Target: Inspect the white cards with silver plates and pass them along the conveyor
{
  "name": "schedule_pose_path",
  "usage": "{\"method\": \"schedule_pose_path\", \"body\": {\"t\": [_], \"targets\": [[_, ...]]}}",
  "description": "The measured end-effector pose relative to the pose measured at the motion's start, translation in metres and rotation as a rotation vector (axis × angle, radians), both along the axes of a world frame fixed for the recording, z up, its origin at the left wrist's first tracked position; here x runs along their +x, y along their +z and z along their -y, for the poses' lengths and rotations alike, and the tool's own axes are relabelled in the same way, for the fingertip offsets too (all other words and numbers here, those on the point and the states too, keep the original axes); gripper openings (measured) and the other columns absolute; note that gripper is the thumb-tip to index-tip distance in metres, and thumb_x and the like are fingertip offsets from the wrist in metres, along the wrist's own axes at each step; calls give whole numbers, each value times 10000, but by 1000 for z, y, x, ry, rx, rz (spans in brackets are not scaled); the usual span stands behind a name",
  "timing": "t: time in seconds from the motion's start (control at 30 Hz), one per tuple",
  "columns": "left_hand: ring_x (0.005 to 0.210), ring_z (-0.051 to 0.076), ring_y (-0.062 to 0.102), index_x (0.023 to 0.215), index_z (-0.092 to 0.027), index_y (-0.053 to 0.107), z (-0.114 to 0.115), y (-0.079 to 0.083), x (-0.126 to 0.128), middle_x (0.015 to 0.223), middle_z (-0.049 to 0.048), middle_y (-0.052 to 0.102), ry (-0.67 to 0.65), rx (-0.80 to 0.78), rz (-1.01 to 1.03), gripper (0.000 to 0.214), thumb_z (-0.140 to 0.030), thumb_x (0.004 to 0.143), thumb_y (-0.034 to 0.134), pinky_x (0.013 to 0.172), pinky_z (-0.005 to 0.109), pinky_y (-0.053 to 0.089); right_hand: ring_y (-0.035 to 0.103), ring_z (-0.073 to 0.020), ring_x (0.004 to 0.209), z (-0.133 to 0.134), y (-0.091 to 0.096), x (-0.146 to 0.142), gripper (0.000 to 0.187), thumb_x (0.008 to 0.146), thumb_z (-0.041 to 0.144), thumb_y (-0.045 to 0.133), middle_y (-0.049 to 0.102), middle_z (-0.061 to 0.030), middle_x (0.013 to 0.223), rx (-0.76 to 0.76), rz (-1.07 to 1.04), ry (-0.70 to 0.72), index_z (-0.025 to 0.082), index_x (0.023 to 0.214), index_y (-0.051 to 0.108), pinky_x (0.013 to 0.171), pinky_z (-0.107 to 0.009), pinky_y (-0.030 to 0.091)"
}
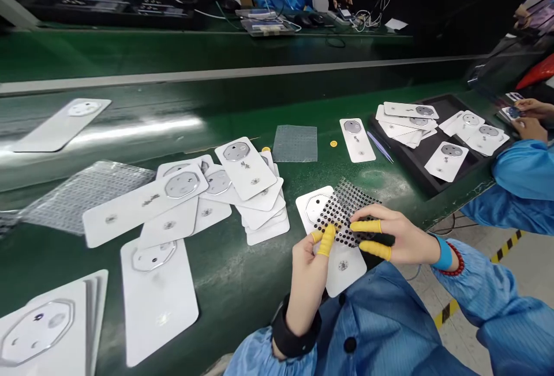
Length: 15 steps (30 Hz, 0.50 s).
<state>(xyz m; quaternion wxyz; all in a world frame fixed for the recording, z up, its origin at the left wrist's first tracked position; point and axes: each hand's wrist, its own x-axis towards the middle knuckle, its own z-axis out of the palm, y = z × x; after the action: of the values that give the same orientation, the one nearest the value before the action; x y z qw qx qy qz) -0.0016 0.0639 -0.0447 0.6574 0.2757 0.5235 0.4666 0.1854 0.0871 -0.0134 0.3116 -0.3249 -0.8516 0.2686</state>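
Fingers (328, 241) of both hands, sheathed in yellow rubber finger cots (367, 226), pinch together on a black perforated sheet (341, 214). Across the long dark-green surface (225, 284) to the right, a black plastic tray (450, 102) holds white rectangular cards (445, 161), and a loose pile of white rectangular cards (246, 168) lies to the left of the hands beside clear dimpled plastic sheets (82, 197). Directly beneath the fingers, a white rectangular card (346, 272) has its long axis running away from the person and leaning left. The black perforated sheet covers the card's far half and sits just above it, its long axis running from lower left to upper right. The left hand (305, 284) comes from below and grips the sheet's lower-left part with thumb and forefinger, while the right hand (407, 239) reaches in from the right, two capped fingers lying along the near edge. Both hands are equally close, the right covering more of the sheet. Slim blue tweezers (380, 146) and a small yellow round sticker (333, 144) lie farther off.
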Motion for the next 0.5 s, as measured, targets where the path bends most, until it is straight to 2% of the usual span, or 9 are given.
{"method": "schedule_pose_path", "body": {"t": [0.1,0.23,0.5], "targets": [[627,149,612,718,-145,727,1,-5,0,699,22,714,10,-12,10,202,-322,647,792,587,231,471,655,-154,872,-7,-7,-12,111,897,175,620,667,-89,962,-67,-123,-111,150,988,678,783,-292,573],[512,111,532,670,-148,709,2,-4,2,579,-17,653,41,-34,52,185,-286,588,801,501,208,419,658,-160,851,-10,-21,-28,85,904,164,604,669,-87,944,21,-127,-161,147,947,675,754,-283,580],[505,96,493,598,-147,646,-2,-2,3,508,-38,587,154,-106,133,50,-167,557,627,505,204,398,617,-230,935,-4,-36,-41,241,935,51,395,647,-159,977,380,94,-159,92,1044,606,777,-396,590]]}}
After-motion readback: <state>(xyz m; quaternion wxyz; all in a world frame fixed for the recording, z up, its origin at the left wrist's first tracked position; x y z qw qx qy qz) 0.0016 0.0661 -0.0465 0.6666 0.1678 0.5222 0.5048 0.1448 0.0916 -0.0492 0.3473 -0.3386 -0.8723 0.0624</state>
